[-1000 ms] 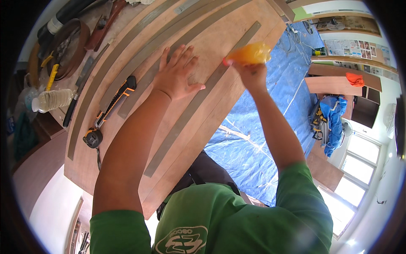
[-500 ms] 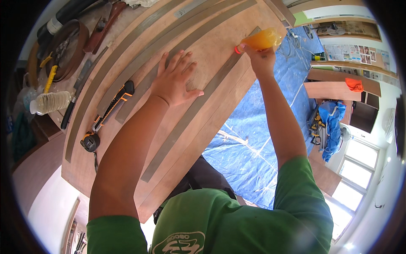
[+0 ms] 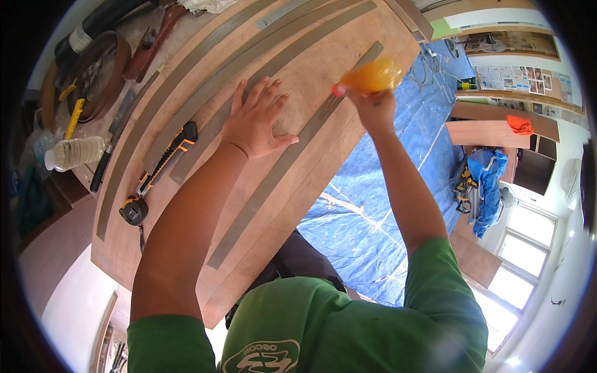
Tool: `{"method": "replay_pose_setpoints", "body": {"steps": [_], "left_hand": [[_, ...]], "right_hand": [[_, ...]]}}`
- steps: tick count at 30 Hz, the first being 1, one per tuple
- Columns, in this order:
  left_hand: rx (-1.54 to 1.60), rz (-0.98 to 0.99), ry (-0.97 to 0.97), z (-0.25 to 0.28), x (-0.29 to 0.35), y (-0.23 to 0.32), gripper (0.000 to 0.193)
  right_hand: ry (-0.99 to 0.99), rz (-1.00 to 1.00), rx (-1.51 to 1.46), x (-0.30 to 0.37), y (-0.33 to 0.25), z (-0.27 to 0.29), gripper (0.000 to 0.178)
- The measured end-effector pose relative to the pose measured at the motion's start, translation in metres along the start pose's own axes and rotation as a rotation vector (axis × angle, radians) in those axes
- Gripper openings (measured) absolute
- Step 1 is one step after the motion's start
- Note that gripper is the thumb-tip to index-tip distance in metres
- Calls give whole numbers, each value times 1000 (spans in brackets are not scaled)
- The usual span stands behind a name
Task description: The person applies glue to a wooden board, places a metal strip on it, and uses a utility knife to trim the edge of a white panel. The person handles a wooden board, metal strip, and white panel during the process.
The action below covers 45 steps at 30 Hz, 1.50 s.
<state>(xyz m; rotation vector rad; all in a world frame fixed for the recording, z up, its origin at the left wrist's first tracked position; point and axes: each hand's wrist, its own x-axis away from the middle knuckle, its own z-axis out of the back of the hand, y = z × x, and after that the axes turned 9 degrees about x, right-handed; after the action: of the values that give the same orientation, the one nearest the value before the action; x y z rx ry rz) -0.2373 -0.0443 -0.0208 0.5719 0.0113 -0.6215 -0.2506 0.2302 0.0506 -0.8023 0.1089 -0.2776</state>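
My right hand [image 3: 374, 110] grips a clear plastic bottle of orange-yellow liquid [image 3: 371, 76], tipped on its side. Its red cap end points left and down, right at a narrow grey-brown strip [image 3: 267, 180] that runs along the wooden board [image 3: 298, 214]. Whether the tip touches the strip I cannot tell. Flat on the board rests my left hand [image 3: 255, 121], fingers spread and holding nothing, its thumb reaching to the strip's edge. Several similar strips [image 3: 168, 93] lie farther left. Beside my left forearm are a black and orange utility knife [image 3: 166, 156] and a tape measure [image 3: 133, 210].
At the left edge stand a clear plastic bottle [image 3: 74, 152], a handsaw [image 3: 112, 140], a brown coiled band [image 3: 102, 74] and a dark red hand plane [image 3: 149, 46]. A blue tarp [image 3: 360, 180] covers the floor right of the board. Tools and blue sheeting [image 3: 488, 168] are heaped farther right.
My right hand has moved down and left along the strip with the bottle. A darker wet-looking patch shows on the strip near the cap. My left hand stays in place.
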Motion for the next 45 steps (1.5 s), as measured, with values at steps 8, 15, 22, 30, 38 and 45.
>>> {"method": "replay_pose_setpoints", "body": {"steps": [8, 15, 22, 30, 38, 45], "left_hand": [[-2, 49, -71, 7, -1, 2, 88], [-21, 6, -57, 5, -4, 3, 90], [-41, 20, -76, 5, -2, 2, 94], [9, -19, -24, 7, -1, 4, 86], [144, -58, 241, 17, 43, 15, 48], [115, -20, 161, 34, 191, 54, 28]], "right_hand": [[-103, 113, -128, 33, 8, -9, 41], [18, -47, 4, 8, 26, 5, 35], [-136, 161, -180, 78, -5, -8, 30], [-66, -50, -129, 37, 22, 0, 33], [-253, 181, -166, 118, -5, -18, 45], [17, 20, 41, -4, 7, 9, 40]]}}
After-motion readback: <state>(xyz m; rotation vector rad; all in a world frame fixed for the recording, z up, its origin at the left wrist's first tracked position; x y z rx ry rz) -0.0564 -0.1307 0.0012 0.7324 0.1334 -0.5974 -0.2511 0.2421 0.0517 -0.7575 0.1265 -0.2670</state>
